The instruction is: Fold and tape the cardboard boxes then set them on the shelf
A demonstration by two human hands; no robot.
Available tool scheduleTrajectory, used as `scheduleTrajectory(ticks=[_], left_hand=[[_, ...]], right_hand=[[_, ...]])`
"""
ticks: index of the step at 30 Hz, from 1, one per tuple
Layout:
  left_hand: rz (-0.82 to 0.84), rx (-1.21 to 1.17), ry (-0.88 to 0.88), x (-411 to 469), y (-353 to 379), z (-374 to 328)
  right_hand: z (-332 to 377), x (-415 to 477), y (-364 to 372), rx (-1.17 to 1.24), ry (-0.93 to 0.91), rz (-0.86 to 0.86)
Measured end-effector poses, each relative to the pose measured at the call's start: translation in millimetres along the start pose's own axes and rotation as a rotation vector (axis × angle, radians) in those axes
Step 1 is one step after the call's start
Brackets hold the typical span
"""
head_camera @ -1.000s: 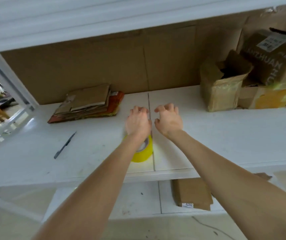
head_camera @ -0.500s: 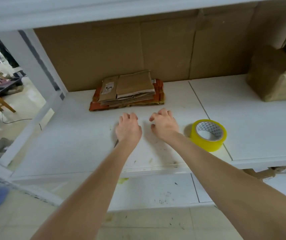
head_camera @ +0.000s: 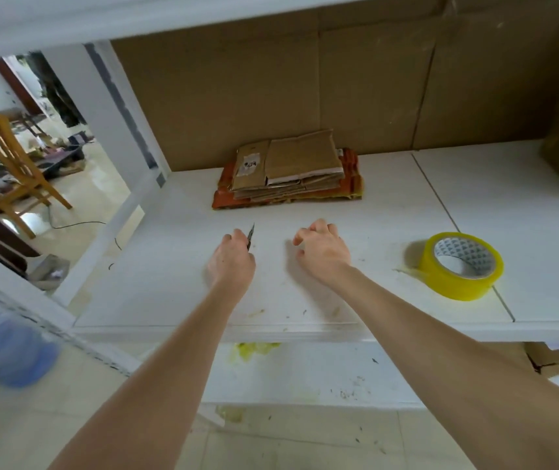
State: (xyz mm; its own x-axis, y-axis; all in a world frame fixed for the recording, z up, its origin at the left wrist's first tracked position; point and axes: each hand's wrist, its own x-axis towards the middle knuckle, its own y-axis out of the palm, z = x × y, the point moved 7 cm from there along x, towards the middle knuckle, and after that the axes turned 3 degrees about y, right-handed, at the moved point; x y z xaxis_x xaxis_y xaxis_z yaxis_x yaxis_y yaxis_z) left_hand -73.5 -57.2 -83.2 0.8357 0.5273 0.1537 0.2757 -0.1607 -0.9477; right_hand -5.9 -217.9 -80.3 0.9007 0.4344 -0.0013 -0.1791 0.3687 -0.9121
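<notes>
Left hand (head_camera: 232,262): had closed round the thin dark cutter blade (head_camera: 251,235), which half a second before lay hidden beneath it on the white shelf board (head_camera: 169,283).
Flattened cardboard boxes (head_camera: 291,171): stacked at the back, beyond both hands, untouched.
Right hand (head_camera: 322,252): fingers curled loosely, holding nothing.
Yellow tape roll (head_camera: 461,266): flat on the shelf, well right of that hand.
Meaning: with the cutter in hand, folding probably comes next.
</notes>
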Motion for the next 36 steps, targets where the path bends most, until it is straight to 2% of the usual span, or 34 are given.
scheduleTrajectory(ticks=[7, 11, 15, 18, 21, 25, 31, 36], left_hand=[[0.014, 0.1, -0.083, 40.0, -14.9, 73.6], [0.079, 0.137, -0.112, 65.3, -14.6, 115.6], [0.062, 0.204, -0.006, 92.5, -17.2, 106.7], [0.048, -0.006, 0.174, 115.7, -18.1, 60.2], [0.072, -0.251, 0.246, 134.7, -13.1, 13.7], [0.069, -0.395, 0.172, 164.8, -2.4, -10.1], [0.153, -0.484, 0.078, 197.6, 18.9, -9.5], [0.137, -0.622, 0.035, 200.3, 19.5, -2.6]], right_hand=[[28.7, 24.0, 12.6, -0.019, 0.052, -0.008], [54.2, 41.9, 21.1, -0.032, 0.094, -0.002], [62.7, 60.9, 25.5, 0.036, 0.159, -0.022], [36.5, 74.0, 11.5, 0.226, 0.315, -0.135], [-4.2, 83.0, -14.3, 0.425, 0.482, -0.345], [-47.3, 101.9, -41.0, 0.461, 0.567, -0.481], [-62.5, 140.8, -46.4, 0.729, 0.489, -0.392], [-69.1, 141.5, -67.0, 0.798, 0.602, -0.563]])
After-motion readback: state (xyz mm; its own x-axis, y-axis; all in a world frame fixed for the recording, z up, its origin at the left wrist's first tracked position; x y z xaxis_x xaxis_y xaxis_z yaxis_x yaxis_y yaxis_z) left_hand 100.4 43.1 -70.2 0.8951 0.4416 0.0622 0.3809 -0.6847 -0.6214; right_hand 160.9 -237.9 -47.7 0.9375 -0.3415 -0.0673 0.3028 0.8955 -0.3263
